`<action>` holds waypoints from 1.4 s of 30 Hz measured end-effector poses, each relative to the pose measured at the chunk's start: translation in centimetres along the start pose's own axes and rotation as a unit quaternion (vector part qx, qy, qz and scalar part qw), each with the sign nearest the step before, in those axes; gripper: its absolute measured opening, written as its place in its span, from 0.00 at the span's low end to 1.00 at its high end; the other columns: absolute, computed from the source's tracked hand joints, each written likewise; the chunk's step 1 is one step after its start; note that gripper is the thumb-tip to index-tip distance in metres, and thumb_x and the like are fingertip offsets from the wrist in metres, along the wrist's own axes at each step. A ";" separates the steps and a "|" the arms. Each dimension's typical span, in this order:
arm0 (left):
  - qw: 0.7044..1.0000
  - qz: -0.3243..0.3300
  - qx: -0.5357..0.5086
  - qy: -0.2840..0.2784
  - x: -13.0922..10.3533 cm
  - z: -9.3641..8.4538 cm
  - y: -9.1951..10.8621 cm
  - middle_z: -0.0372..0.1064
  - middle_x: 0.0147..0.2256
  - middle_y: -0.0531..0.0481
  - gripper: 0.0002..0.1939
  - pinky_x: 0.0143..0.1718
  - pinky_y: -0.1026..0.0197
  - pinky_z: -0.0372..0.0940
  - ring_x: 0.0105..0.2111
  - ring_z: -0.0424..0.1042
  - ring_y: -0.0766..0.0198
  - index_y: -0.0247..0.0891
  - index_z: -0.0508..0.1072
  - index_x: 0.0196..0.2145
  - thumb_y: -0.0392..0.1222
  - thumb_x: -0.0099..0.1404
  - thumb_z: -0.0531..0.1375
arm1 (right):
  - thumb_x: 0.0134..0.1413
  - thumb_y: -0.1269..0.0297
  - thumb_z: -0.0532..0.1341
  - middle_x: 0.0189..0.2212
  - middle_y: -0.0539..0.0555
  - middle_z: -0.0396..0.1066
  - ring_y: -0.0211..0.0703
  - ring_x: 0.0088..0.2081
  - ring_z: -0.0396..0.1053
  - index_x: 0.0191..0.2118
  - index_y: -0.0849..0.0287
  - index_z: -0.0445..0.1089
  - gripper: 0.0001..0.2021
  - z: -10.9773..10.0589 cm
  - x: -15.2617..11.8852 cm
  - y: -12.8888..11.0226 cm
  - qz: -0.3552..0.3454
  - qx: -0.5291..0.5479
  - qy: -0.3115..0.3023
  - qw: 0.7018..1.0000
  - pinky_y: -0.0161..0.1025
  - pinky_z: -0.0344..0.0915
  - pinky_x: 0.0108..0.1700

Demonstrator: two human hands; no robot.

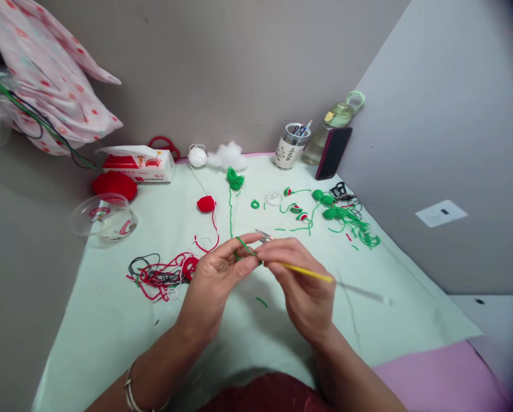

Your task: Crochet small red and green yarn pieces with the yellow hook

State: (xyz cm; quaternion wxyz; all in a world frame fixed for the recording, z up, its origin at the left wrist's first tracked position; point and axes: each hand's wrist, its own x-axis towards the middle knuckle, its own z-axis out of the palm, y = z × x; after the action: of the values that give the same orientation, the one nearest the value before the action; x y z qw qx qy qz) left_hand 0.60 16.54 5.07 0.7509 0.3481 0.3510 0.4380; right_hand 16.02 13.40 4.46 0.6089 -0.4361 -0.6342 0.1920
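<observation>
My left hand [215, 280] pinches green yarn, with a strand looped over its raised index finger. That strand [231, 214] runs back to a green yarn bundle [235, 179]. In my right hand [305, 289] is a crochet hook with a yellow handle [310, 272], gripped like a pen. Its tip meets the yarn between both hands' fingertips, where a small green piece is mostly hidden by the fingers. Small scissors [265, 235] lie just behind the fingertips. A short green yarn scrap [262, 302] rests on the pale green table cover [239, 355].
Tangled red, black and white yarn [162, 278] and a red ball [206, 204] lie left. Green crocheted pieces [331, 213] sit right, before a phone [334, 153], a bottle [320, 140] and a pen jar [289, 150]. A clear tub [121, 224] stands far left.
</observation>
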 end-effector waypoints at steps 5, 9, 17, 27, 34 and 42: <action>0.989 -0.082 -0.120 -0.010 0.1 0.8 -0.3 0.78 0.34 0.54 0.24 0.54 0.59 0.67 0.41 0.77 0.63 0.44 0.85 0.52 0.42 0.58 0.79 | 0.67 0.77 0.64 0.46 0.56 0.82 0.47 0.45 0.80 0.56 0.47 0.81 0.20 0.2 -0.9 0.3 -0.103 -0.128 0.001 0.986 0.46 0.78 0.45; 0.980 -0.115 -0.163 -0.012 0.4 0.4 -0.1 0.77 0.34 0.52 0.21 0.54 0.61 0.67 0.40 0.75 0.65 0.39 0.86 0.50 0.40 0.58 0.78 | 0.70 0.71 0.64 0.38 0.54 0.82 0.45 0.38 0.79 0.50 0.49 0.82 0.12 -0.3 -0.3 0.4 -0.003 0.007 0.039 0.999 0.44 0.77 0.40; 0.996 -0.042 -0.072 0.035 0.2 0.3 0.0 0.74 0.31 0.55 0.19 0.47 0.62 0.65 0.36 0.71 0.66 0.43 0.86 0.49 0.39 0.59 0.76 | 0.70 0.59 0.65 0.32 0.51 0.77 0.40 0.28 0.73 0.41 0.51 0.83 0.08 -0.3 0.7 0.9 0.157 0.210 0.039 0.964 0.39 0.72 0.30; 0.994 -0.048 -0.092 0.038 -0.1 1.1 -0.1 0.80 0.35 0.53 0.31 0.48 0.60 0.66 0.38 0.75 0.64 0.40 0.79 0.58 0.37 0.57 0.77 | 0.69 0.73 0.64 0.46 0.55 0.85 0.49 0.47 0.81 0.51 0.45 0.83 0.15 0.9 -0.5 0.5 -0.014 -0.015 0.042 0.999 0.49 0.77 0.48; 0.993 -0.056 -0.100 0.042 -0.1 1.0 0.7 0.75 0.30 0.55 0.26 0.45 0.59 0.69 0.32 0.75 0.66 0.39 0.82 0.53 0.38 0.56 0.77 | 0.69 0.58 0.67 0.40 0.55 0.86 0.44 0.36 0.79 0.44 0.50 0.84 0.07 0.4 0.0 1.3 0.153 0.182 0.037 0.971 0.43 0.77 0.38; 0.994 -0.051 -0.092 0.040 -0.1 0.8 0.9 0.76 0.33 0.53 0.19 0.47 0.58 0.72 0.32 0.78 0.65 0.39 0.84 0.50 0.39 0.60 0.75 | 0.69 0.56 0.66 0.35 0.54 0.86 0.43 0.33 0.80 0.41 0.54 0.80 0.09 0.5 0.5 1.0 0.181 0.244 0.062 0.951 0.40 0.77 0.36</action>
State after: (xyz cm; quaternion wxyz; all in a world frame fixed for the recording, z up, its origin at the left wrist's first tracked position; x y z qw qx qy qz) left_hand 0.89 16.59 6.22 0.7863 0.2418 0.3564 0.4431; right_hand 15.96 14.44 3.87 0.6898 -0.3929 -0.4394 0.4205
